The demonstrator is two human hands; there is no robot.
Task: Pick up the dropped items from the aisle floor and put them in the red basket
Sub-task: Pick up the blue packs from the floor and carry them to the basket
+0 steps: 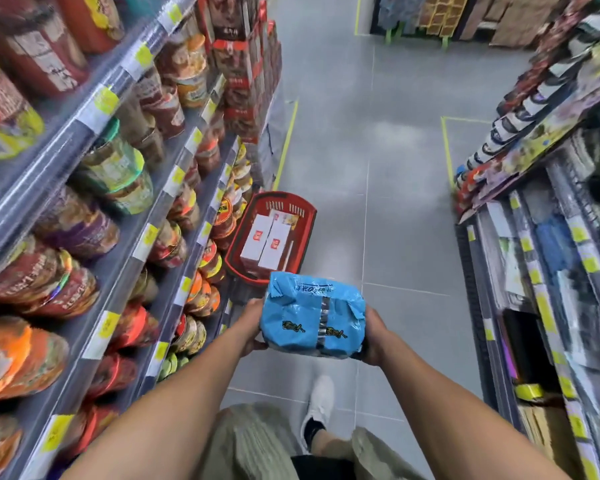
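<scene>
Blue packet [312, 320]: soft plastic wrap with a silvery seam down its middle and dark printed marks, held in the air between my two hands, above the grey tiled floor [388, 209] and nearer to me than the basket. Left hand [252, 327]: clasps the packet's left edge, fingers curled beneath it. Right hand [373, 337]: clasps the right edge, fingers wrapped under and mostly hidden by the packet. Red basket [305, 216]: plastic, slotted walls, standing on the floor close against the foot of the left shelving, just beyond the packet. White boxes [267, 242]: several, each with a small red mark, lying flat inside the basket. Left shelving [84, 188]: grey tiers with yellow price tags, stocked with round noodle bowls in red, orange and green, and taller red cartons farther along. Right shelving [548, 216]: packaged goods, too blurred to identify. Yellow tape lines [286, 143]: on the floor beyond the basket. White shoe [321, 400]: mine, on the tile below the packet.
</scene>
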